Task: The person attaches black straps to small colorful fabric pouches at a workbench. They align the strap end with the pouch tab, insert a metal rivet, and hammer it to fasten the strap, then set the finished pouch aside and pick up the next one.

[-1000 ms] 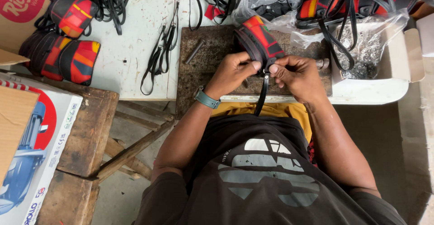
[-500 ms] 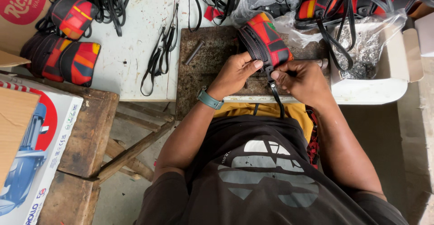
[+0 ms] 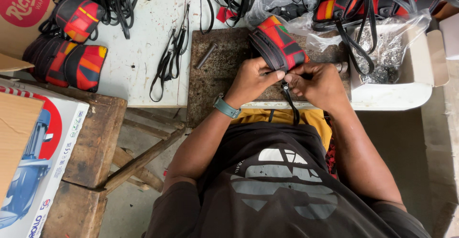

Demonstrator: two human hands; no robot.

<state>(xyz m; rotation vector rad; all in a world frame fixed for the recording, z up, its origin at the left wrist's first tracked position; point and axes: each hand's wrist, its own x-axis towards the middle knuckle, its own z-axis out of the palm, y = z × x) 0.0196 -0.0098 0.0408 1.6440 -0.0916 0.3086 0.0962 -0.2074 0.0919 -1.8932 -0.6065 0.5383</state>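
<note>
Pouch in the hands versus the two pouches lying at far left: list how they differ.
The held pouch is gripped by the left hand and right hand over the dark slab; the left pouches lie untouched on the white table. A black strap hangs from the held pouch only. All share red, orange and black patchwork.

A brown carton with a red oval label [image 3: 24, 1] sits at the bench's far-left corner; a white, red and blue box [image 3: 43, 171] lies lower left.
</note>
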